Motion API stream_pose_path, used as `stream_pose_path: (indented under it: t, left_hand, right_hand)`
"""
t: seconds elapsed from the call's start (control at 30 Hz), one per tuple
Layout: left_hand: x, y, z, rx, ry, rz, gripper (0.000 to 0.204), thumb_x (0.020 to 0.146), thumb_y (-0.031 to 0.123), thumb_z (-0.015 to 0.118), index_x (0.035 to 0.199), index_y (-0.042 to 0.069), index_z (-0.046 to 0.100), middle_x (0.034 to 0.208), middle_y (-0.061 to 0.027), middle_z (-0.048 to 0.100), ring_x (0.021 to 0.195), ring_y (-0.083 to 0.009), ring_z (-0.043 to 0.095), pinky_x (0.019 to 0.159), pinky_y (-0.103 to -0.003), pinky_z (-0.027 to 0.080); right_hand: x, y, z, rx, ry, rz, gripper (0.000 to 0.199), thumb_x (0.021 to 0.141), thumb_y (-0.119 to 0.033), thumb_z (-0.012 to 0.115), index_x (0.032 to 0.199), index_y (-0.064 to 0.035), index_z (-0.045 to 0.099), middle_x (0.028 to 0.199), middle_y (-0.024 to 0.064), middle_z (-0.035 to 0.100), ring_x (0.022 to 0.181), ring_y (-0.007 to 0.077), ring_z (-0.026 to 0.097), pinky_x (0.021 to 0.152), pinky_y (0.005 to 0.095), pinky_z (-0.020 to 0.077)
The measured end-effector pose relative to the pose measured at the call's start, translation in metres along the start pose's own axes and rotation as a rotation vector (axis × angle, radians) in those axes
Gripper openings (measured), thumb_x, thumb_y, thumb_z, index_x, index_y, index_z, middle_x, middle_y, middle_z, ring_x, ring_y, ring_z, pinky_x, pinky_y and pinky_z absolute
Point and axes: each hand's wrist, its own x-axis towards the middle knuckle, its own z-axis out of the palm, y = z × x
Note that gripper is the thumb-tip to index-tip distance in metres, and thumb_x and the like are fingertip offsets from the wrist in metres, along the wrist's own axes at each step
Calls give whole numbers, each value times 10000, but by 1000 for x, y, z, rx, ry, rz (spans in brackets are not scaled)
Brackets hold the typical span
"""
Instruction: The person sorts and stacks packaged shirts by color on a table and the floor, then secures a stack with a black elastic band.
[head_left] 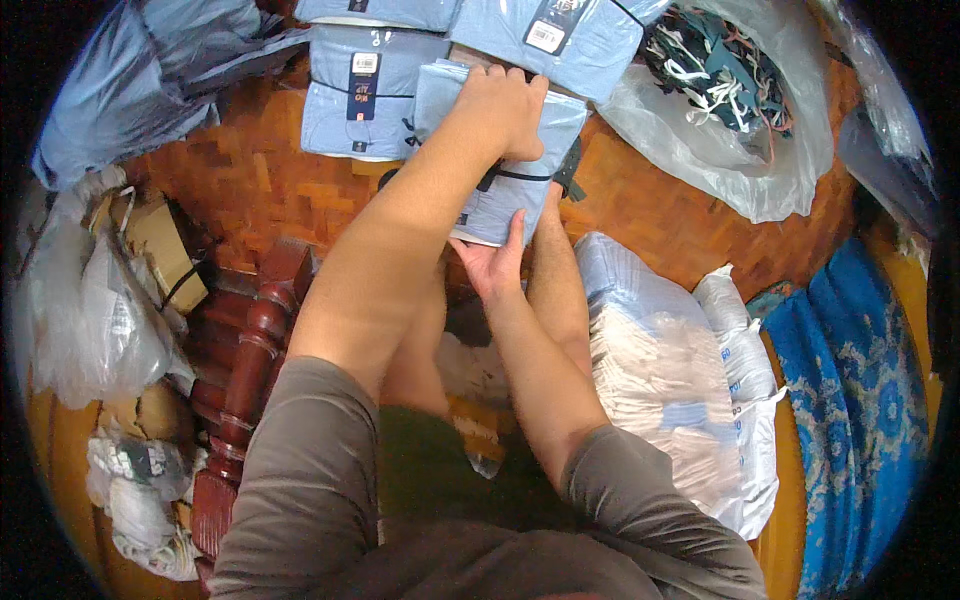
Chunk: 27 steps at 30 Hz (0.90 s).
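Both of my hands hold a flat packet of folded light-blue cloth with a dark strap across it. My left hand reaches over the packet, its fingers curled at the far edge. From below, my right hand grips the near edge, thumb up on the front and the other fingers partly hidden. Just beyond and to the left lie similar packets: one light-blue cloth packet with a dark label, and another blue packet touching the held one at the far side.
At the far right, a clear plastic bag holds dark and white straps. Wrapped stacks of pale cloth stand right of my legs, near a blue patterned fabric. Left are a dark red wooden post, plastic bags and blue fabric.
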Motion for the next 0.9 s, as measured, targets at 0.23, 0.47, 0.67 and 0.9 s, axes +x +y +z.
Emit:
stream_pose_path:
  t: [0.23, 0.47, 0.67, 0.9]
  left_hand:
    - [10, 9, 26, -41, 410, 118, 652, 760, 205, 732, 1359, 19, 557, 1296, -225, 607, 1275, -392, 543, 1119, -530, 377]
    - [-67, -18, 94, -636, 929, -395, 901, 819, 332, 819, 1506, -26, 359, 1512, -298, 379, 1442, -419, 349, 1187, -496, 295]
    - [-89, -29, 158, -1663, 591, -1126, 1138, 844, 481, 818, 1601, 18, 106, 1546, -263, 341, 1410, -396, 411, 1171, -528, 326]
    - [-88, -17, 177, -2321, 618, -918, 1077, 874, 324, 825, 1616, 112, 73, 1549, -141, 390, 1374, -307, 458, 1071, -497, 428]
  right_hand:
    - [26, -14, -7, -86, -22, 41, 934, 955, -733, 482, 1585, -84, 249, 1604, 179, 363, 1468, 379, 378, 1176, 604, 370]
    - [31, -31, 18, -99, -9, -8, 958, 931, -787, 450, 1561, -76, 323, 1544, 178, 454, 1401, 379, 473, 1123, 552, 447]
    - [38, -34, 18, -167, 37, 2, 987, 900, -827, 449, 1551, -91, 353, 1514, 160, 495, 1383, 359, 499, 1116, 532, 453]
    - [33, -34, 20, -240, 58, 36, 872, 960, -741, 463, 1536, -93, 366, 1498, 148, 502, 1378, 325, 504, 1134, 490, 445]
